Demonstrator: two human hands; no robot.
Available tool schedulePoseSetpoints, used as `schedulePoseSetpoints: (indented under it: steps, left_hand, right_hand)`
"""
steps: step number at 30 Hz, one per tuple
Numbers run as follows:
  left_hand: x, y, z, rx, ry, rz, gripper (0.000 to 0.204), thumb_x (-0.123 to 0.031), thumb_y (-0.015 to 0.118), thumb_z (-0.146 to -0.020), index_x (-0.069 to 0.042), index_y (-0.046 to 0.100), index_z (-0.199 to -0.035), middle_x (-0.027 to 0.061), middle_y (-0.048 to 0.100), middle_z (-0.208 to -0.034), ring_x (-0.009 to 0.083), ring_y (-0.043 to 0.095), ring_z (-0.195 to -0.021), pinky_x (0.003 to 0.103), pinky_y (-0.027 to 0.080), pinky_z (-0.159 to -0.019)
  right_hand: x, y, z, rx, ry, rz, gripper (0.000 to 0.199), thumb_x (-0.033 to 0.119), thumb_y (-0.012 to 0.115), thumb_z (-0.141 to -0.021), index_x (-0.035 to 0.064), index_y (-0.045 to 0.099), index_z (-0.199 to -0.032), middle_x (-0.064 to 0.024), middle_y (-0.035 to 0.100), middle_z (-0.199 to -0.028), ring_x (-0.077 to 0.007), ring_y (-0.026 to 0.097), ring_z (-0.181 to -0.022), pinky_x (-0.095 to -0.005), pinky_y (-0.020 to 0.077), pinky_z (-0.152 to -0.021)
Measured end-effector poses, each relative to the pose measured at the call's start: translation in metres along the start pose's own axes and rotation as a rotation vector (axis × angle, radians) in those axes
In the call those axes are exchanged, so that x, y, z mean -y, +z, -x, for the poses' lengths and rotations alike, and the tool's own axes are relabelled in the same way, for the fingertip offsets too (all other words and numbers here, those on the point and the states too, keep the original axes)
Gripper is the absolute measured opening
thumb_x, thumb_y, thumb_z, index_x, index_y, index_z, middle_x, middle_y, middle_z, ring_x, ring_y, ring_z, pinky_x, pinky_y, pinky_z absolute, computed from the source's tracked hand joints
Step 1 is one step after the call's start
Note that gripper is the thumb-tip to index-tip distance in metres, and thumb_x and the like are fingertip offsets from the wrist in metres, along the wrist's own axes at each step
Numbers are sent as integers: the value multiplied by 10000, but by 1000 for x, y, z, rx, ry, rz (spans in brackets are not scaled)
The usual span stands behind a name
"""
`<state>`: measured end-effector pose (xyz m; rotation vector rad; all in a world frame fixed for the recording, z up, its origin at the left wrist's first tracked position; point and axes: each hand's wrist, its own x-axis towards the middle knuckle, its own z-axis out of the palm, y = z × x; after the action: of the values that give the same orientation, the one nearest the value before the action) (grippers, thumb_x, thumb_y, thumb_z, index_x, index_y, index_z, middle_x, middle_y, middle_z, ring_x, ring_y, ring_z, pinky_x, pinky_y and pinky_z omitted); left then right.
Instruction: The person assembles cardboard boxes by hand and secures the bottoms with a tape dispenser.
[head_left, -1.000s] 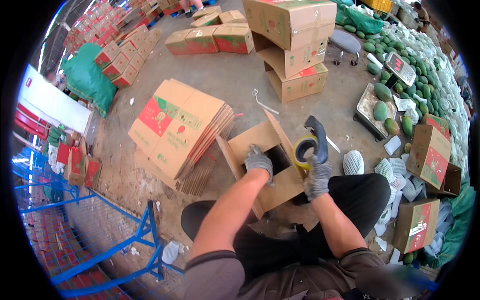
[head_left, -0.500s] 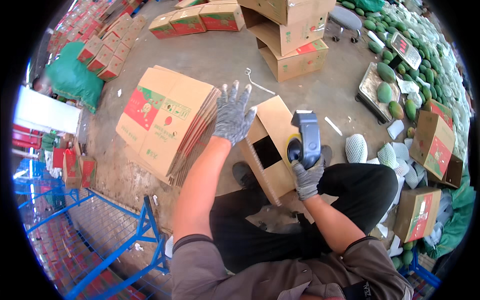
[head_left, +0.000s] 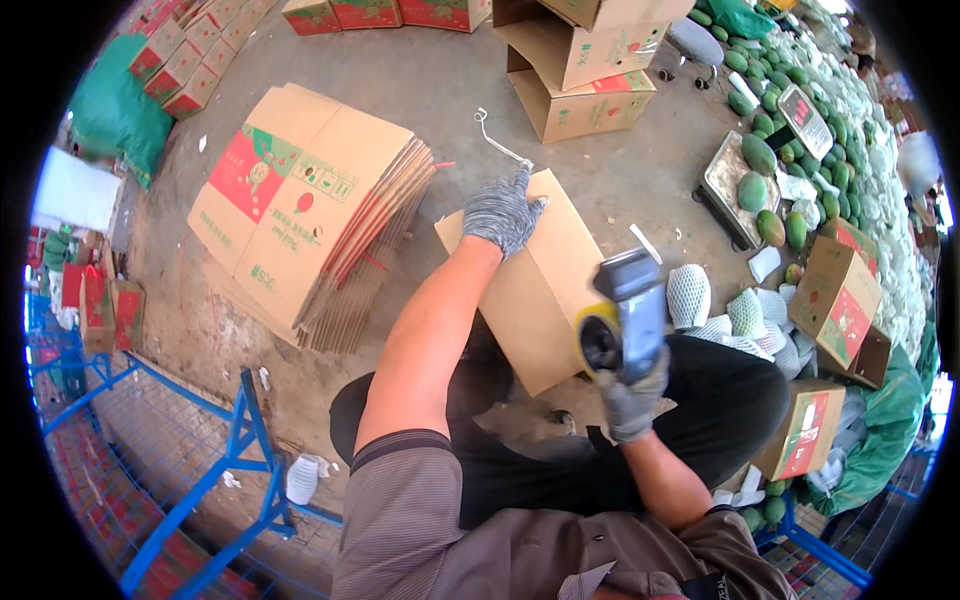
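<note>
In front of my knees stands a brown cardboard box (head_left: 548, 285), its upper face closed by flaps meeting along a seam. My left hand (head_left: 503, 215), in a grey knit glove, lies on the box's far left part with its fingers stretched out. At the box's right side, my gloved right hand (head_left: 635, 402) is wrapped round the handle of a dark tape dispenser (head_left: 640, 300) with a yellow-edged roll. Motion blurs the dispenser somewhat. Left of the box lies a stack of flattened cartons (head_left: 310, 200) with red and green print.
Open boxes (head_left: 590, 105) are stacked ahead. A scale (head_left: 738, 190) carrying green fruit stands to the right, before a large fruit pile (head_left: 820, 165). White foam nets (head_left: 690, 295) lie near my right knee. A blue metal frame (head_left: 245, 440) stands at lower left.
The dark opening in the box is now covered by flaps. My left hand has come down onto the box. The tape dispenser has shifted right and slightly lower, and the view has shifted.
</note>
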<state>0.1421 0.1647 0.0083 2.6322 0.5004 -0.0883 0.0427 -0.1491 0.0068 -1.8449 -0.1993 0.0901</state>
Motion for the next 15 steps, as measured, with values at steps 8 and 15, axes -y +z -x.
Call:
schedulePoseSetpoints:
  steps: [8, 15]
  left_hand:
    - [-36, 59, 51, -44, 220, -353, 809, -524, 478, -959, -25, 296, -1569, 223, 225, -1644, 410, 118, -1543, 531, 33, -1257]
    - [-42, 52, 80, -36, 297, -27, 874, -651, 488, -922, -57, 356, -1549, 234, 276, -1615, 386, 176, -1531, 534, 78, -1249]
  right_hand:
    - [54, 64, -93, 18, -286, -110, 848, 424, 862, -664, -62, 513, -1264, -161, 652, -1092, -225, 636, -954, -381, 530, -843]
    - [134, 242, -243, 637, -250, 663, 640, 393, 745, -822, -14, 584, -1288, -242, 687, -1142, -368, 671, -1056, -400, 505, -929]
